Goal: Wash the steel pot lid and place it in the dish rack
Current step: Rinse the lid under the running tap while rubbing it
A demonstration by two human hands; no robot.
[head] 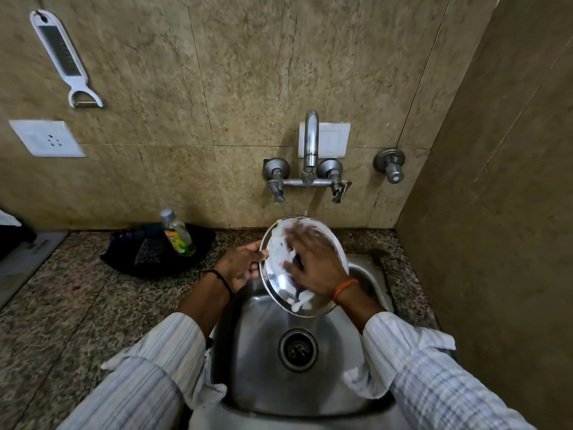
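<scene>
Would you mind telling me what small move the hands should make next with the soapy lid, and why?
Probably tilt the steel lid further under the tap and rub the foam off. White suds cover its upper part and lower edge, the left hand grips its rim over the sink, and the right hand lies on its face. Only a thin trickle seems to fall from the spout.

I can read no words anywhere in front of me; the dish soap bottle (pixel 178 233) carries a red and yellow label, but its lettering is too blurred to make out; the wall socket (pixel 46 138) bears no lettering.
</scene>
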